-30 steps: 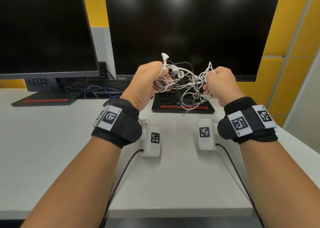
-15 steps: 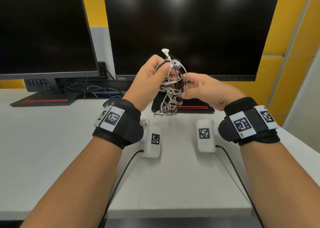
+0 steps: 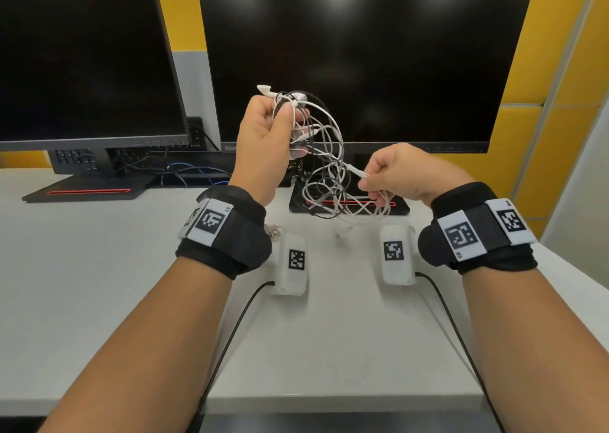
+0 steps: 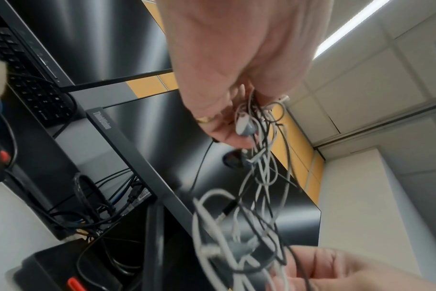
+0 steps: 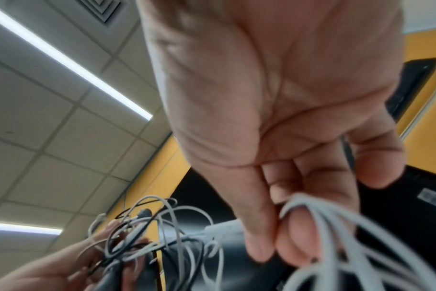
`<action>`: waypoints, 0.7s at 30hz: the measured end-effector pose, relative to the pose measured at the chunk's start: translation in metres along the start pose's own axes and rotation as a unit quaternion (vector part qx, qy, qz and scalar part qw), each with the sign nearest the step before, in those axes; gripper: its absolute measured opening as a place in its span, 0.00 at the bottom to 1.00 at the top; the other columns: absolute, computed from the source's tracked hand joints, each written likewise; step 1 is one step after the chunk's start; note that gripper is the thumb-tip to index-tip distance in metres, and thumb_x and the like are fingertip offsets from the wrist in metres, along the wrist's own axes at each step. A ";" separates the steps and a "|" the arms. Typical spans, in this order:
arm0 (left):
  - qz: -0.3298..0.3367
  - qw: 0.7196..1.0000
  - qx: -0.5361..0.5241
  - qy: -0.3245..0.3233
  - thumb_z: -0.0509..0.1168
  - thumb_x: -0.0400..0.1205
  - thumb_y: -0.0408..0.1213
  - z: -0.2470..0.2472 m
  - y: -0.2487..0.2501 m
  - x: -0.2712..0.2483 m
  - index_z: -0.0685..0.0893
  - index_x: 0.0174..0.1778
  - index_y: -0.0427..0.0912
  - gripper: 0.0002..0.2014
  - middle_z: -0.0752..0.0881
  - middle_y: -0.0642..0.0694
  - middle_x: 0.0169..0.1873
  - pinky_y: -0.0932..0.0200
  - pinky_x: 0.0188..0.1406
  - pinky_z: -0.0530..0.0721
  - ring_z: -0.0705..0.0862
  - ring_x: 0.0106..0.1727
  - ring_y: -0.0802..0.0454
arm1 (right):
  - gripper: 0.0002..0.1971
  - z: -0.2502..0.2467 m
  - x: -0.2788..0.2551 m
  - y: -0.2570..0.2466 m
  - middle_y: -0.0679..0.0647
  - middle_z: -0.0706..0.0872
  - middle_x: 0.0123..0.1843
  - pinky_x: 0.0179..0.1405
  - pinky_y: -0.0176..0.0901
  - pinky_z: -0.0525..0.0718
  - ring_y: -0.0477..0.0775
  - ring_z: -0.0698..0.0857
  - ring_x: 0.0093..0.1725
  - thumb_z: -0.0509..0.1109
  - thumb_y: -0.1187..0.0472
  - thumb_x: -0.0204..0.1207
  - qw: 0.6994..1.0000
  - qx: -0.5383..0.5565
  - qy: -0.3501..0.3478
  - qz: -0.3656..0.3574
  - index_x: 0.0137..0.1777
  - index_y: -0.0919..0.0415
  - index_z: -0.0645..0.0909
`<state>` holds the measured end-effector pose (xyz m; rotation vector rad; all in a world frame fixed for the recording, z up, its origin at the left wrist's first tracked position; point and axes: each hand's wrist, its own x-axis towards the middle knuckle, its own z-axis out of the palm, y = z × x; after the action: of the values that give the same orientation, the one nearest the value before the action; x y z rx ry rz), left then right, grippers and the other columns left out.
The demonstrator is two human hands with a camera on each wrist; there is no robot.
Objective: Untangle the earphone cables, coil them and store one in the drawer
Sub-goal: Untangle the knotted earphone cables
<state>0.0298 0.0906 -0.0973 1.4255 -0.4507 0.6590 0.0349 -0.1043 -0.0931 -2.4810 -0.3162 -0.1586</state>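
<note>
Head view, left to right. At about ten o'clock from the frame centre, my left hand (image 3: 267,142) is raised in front of the right-hand monitor (image 3: 362,53), its fingers curled tight round the upper knot of the earphone cables (image 3: 324,155); a white earbud (image 3: 265,89) sticks out above the fist at twelve o'clock. The tangle, white strands mixed with black, hangs from that fist and runs down toward four o'clock, where my right hand (image 3: 400,172) pinches a white strand between thumb and forefinger, with further loops drooping below it over the monitor base (image 3: 349,203), clear of the desk (image 3: 99,268). The right wrist view confirms the pinch: the fingertips (image 5: 261,246) close on white cable. The cables are thus wholly in the air between my two hands, well short of coiled, and no drawer is in view. Risks, as I judge them: pulling the two hands apart with the strands crossed as they are would tighten the knot rather than free it; strain at an earbud joint could damage the wire; and the hanging loops could snag on the base's edge.
</note>
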 end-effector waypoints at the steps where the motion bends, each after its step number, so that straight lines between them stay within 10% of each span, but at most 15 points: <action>1: -0.002 1.000 0.002 0.013 0.57 0.88 0.33 -0.001 -0.001 0.000 0.74 0.51 0.43 0.02 0.87 0.47 0.43 0.49 0.46 0.89 0.87 0.43 0.54 | 0.06 -0.001 0.000 0.001 0.56 0.91 0.37 0.47 0.47 0.88 0.49 0.87 0.36 0.73 0.59 0.80 0.999 -0.013 0.021 0.020 0.42 0.59 0.84; 4: -0.019 0.999 0.006 0.038 0.60 0.86 0.29 -0.003 -0.004 0.002 0.70 0.48 0.47 0.08 0.85 0.54 0.32 0.52 0.41 0.87 0.84 0.34 0.60 | 0.04 -0.003 0.001 0.002 0.55 0.89 0.40 0.45 0.45 0.87 0.49 0.86 0.37 0.71 0.61 0.81 0.995 -0.021 0.070 0.062 0.44 0.59 0.83; 13: -0.056 0.986 0.010 -0.154 0.56 0.85 0.21 0.010 -0.003 -0.012 0.71 0.49 0.43 0.10 0.87 0.42 0.46 0.59 0.37 0.82 0.87 0.42 0.55 | 0.19 -0.003 -0.005 -0.008 0.51 0.83 0.64 0.70 0.58 0.77 0.55 0.80 0.65 0.69 0.66 0.73 0.998 0.057 -0.017 -0.010 0.63 0.49 0.81; 21: -0.061 0.984 0.076 -0.151 0.64 0.84 0.27 0.007 -0.004 -0.011 0.79 0.47 0.44 0.06 0.89 0.39 0.40 0.68 0.27 0.79 0.86 0.38 0.54 | 0.16 -0.007 -0.005 -0.036 0.55 0.86 0.54 0.72 0.52 0.75 0.51 0.86 0.55 0.64 0.71 0.82 0.991 0.119 -0.063 0.014 0.67 0.59 0.79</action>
<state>0.0250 0.0816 -0.1069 1.6944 -0.5535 0.3856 0.0206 -0.0811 -0.0675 -2.2604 -0.3335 0.0456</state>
